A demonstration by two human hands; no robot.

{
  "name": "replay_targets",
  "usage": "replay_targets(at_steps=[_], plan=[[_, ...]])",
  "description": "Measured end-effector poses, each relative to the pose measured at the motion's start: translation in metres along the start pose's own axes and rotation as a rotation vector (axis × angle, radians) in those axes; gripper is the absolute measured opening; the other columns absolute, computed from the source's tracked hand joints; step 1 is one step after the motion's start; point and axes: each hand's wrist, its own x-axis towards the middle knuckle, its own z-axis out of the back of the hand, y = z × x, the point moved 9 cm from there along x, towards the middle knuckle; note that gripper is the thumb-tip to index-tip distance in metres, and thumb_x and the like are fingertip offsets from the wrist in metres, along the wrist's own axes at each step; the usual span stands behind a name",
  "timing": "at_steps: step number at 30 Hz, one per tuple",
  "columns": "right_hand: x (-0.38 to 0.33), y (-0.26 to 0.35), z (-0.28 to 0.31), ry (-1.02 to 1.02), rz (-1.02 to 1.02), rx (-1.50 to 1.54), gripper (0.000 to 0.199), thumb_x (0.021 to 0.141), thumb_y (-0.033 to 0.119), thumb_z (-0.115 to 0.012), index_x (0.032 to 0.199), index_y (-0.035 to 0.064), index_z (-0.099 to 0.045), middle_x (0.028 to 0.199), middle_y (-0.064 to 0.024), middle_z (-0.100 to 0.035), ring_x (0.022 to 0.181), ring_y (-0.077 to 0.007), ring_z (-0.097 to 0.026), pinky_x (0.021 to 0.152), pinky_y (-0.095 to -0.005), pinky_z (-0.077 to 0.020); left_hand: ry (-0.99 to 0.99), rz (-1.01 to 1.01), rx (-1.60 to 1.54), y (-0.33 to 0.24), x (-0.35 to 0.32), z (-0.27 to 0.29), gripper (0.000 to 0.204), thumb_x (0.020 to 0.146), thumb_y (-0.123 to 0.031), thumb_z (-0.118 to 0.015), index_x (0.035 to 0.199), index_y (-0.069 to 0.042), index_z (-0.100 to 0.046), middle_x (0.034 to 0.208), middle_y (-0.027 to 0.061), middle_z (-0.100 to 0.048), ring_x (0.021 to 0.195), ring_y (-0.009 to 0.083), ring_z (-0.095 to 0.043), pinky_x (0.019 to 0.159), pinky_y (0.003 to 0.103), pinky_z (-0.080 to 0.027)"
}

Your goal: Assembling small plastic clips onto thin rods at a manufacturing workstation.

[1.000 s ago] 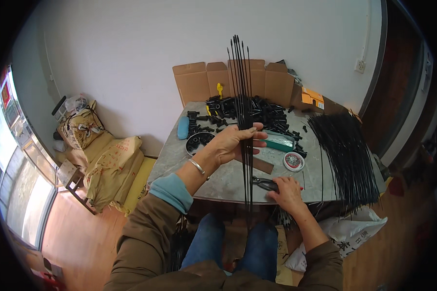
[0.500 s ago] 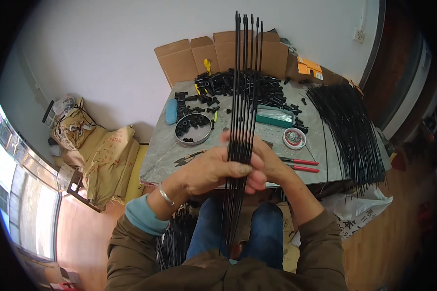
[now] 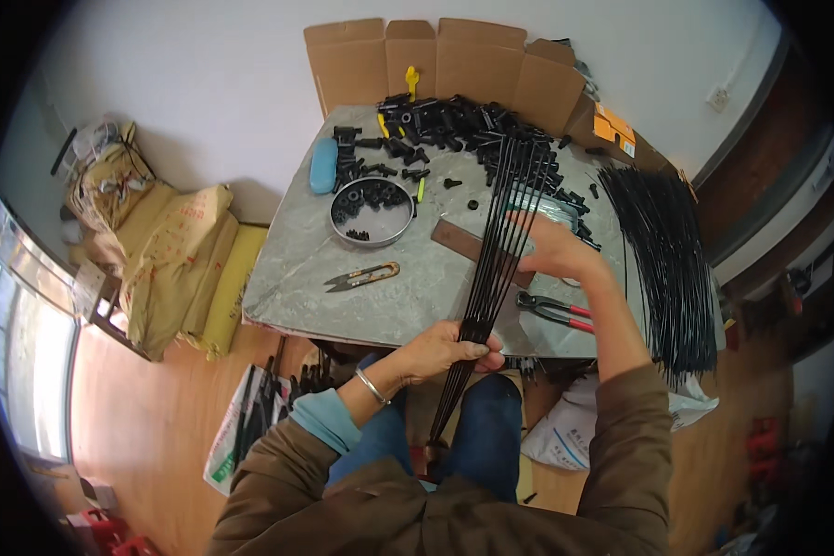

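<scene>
Our left hand (image 3: 440, 350), low in the middle of the frame, is clamped around a bundle of thin black rods (image 3: 493, 269). Our right hand (image 3: 563, 248) is apart from it, right of centre, at the upper part of the bundle; its fingertips are partly hidden, so we cannot tell whether they grip. The rods slant from just above the frame's centre down between our knees, fanning out at the top.

Behind the rods, near the centre, lies a flat brown strip (image 3: 452, 239). Just below our right hand are pliers with red handles (image 3: 574, 321); left of centre, thread snips (image 3: 366, 277) lie on the grey table (image 3: 292, 278). Above them stands a round tin (image 3: 386, 224) with small black rings (image 3: 380, 193), and a light-blue case (image 3: 324, 167) is near it. In the upper middle we see heaped black fittings (image 3: 445, 120) before a cardboard screen (image 3: 480, 57). A larger sheaf of black rods (image 3: 667, 269) spreads at the right, above a white sack (image 3: 562, 426). Tan sacks (image 3: 171, 255) lie piled at the left.
</scene>
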Motion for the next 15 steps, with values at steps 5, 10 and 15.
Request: replay_targets(at_steps=[5,10,15], plan=[[-0.039,0.036,0.041,-0.002,0.433,1.975,0.053,0.089,0.006,-0.056,0.138,-0.0023,-0.038,0.135,-0.0177,-0.049,0.122,-0.0296,-0.052,0.099,-0.0468,-0.0446,0.017,0.042,0.025,-0.004,0.014,-0.002,0.026,0.093,-0.009,-0.056,0.115,0.005,-0.057,0.100,0.0142,-0.067,0.093,0.0206,-0.065,0.085,0.031,-0.052],[-0.041,0.038,0.042,-0.203,0.210,2.135,0.019,0.097,0.011,-0.049,0.108,-0.0029,-0.055,0.087,-0.0092,-0.062,0.081,-0.0250,-0.065,0.080,-0.0417,-0.0559,-0.092,0.018,0.072,0.001,0.020,-0.004,0.050,0.087,-0.017,-0.066,0.128,0.003,-0.046,0.113,0.0191,-0.062,0.095,0.0197,-0.063,0.080,0.032,-0.052],[-0.066,0.048,0.037,-0.249,0.362,2.063,0.020,0.097,0.011,-0.049,0.108,-0.0037,-0.056,0.090,-0.0104,-0.063,0.084,-0.0241,-0.065,0.081,-0.0404,-0.0554,-0.633,-0.778,1.467,-0.096,-0.019,-0.027,0.105,0.059,-0.036,-0.085,0.141,-0.002,-0.029,0.149,0.0185,-0.023,0.130,0.0347,-0.038,0.104,0.048,-0.034]])
